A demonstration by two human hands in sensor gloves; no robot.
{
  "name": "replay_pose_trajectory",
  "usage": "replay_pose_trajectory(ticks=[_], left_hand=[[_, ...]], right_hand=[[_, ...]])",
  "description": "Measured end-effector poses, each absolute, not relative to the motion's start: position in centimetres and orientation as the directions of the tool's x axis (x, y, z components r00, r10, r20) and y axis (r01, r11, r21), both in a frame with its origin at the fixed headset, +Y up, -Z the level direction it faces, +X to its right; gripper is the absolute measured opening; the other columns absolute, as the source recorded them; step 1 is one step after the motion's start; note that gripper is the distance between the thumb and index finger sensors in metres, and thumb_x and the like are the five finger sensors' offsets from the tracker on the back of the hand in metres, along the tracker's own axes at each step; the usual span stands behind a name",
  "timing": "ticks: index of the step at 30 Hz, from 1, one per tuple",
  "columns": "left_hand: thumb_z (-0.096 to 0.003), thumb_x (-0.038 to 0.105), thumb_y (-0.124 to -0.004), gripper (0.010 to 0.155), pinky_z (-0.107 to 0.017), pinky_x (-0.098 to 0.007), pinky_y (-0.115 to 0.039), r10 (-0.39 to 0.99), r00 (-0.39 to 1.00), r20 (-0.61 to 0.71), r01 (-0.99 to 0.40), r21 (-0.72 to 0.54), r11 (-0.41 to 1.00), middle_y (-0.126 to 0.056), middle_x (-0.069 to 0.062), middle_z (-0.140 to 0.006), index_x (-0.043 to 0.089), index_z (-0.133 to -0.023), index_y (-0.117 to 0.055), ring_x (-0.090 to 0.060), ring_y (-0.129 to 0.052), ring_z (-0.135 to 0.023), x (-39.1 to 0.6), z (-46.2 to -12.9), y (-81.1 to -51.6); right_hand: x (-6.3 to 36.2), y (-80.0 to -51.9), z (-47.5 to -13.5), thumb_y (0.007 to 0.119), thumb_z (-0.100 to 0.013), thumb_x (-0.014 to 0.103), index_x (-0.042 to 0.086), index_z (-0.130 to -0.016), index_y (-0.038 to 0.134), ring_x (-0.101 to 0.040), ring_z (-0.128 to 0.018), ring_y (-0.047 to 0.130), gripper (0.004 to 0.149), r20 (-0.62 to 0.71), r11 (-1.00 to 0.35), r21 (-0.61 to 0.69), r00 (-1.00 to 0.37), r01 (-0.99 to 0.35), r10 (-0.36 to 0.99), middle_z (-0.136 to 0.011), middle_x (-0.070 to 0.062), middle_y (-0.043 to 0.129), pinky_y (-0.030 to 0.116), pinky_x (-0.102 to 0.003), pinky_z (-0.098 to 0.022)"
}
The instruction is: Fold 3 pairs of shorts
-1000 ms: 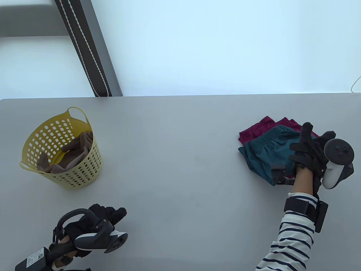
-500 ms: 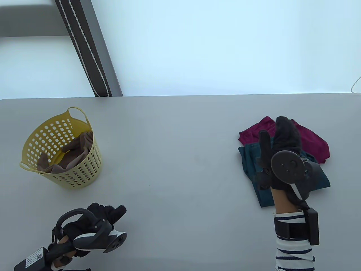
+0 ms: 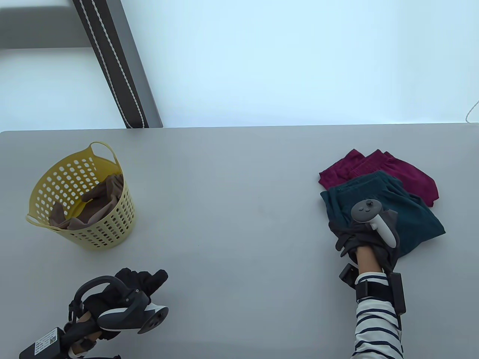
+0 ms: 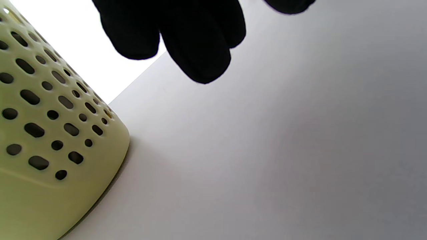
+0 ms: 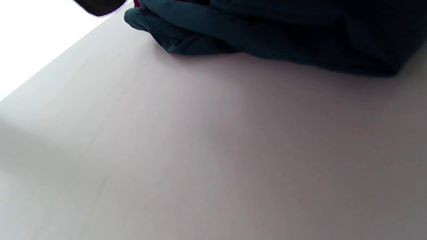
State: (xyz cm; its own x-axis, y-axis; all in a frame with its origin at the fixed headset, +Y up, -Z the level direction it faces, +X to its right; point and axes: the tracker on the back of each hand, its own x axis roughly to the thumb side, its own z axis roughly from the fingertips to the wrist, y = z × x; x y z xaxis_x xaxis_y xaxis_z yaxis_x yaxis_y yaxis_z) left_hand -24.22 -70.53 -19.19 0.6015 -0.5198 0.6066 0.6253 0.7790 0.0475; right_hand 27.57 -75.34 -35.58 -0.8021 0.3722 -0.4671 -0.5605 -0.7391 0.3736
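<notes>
Folded teal shorts (image 3: 415,220) lie at the right of the table, partly over folded maroon shorts (image 3: 408,175). My right hand (image 3: 348,235) sits at the teal pair's near-left corner, fingers loosely bent; I see no cloth in them. The right wrist view shows the teal shorts (image 5: 283,33) lying on the table just ahead. Brown shorts (image 3: 101,202) lie crumpled in the yellow basket (image 3: 108,232) at the left. My left hand (image 3: 149,282) rests near the front edge below the basket, its fingers (image 4: 196,50) loosely curled and holding nothing.
The grey table (image 3: 232,209) stretches wide between the basket and the shorts. The basket's perforated wall (image 4: 50,150) stands close to my left hand. A dark slanted bar with white cord (image 3: 112,63) lies beyond the table's far edge.
My right hand swept over the teal shorts from the right side, then drew back to their near-left corner; the teal pair now lies flatter. The left hand stayed put.
</notes>
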Motion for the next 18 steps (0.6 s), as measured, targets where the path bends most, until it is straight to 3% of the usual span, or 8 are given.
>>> replay_pose_trajectory(ticks=[10, 14, 18], left_hand=[[-0.0473, 0.041, -0.059, 0.076, -0.067, -0.045, -0.079, -0.543, 0.621, 0.565, 0.635, 0.043, 0.771, -0.072, -0.001, -0.097, 0.011, -0.106, -0.022, -0.012, -0.094, -0.076, -24.7, -19.9, -70.7], [-0.0467, 0.044, -0.059, 0.082, -0.07, -0.05, -0.074, -0.642, 0.619, 0.452, 0.64, 0.183, 0.746, -0.06, -0.012, -0.105, 0.012, -0.105, -0.011, -0.019, -0.087, -0.085, -25.3, -19.9, -69.3], [-0.0446, 0.052, -0.056, 0.087, -0.072, -0.057, -0.067, -0.732, 0.646, 0.217, 0.62, 0.409, 0.669, -0.037, -0.027, -0.113, 0.017, -0.101, 0.0, -0.029, -0.075, -0.096, -26.8, -19.7, -64.9]], right_hand=[[29.4, -76.9, -37.2, 0.045, -0.051, 0.059, 0.01, -0.105, 0.009, -0.071, -0.077, 0.01, 0.081, -0.597, -0.786, 0.263, -0.734, -0.56, 0.323, -0.093, -0.045, 0.006, 0.025, -0.072, -0.056], [30.7, -76.9, -36.8, 0.044, -0.051, 0.059, 0.014, -0.103, 0.001, -0.066, -0.078, 0.0, 0.081, -0.622, -0.779, 0.241, -0.708, -0.579, 0.334, -0.094, -0.039, -0.002, 0.018, -0.07, -0.057], [31.8, -74.4, -35.6, 0.043, -0.052, 0.058, 0.009, -0.098, -0.01, -0.068, -0.074, -0.002, 0.086, -0.553, -0.767, 0.142, -0.693, -0.625, 0.462, -0.089, -0.041, -0.009, 0.017, -0.071, -0.053]])
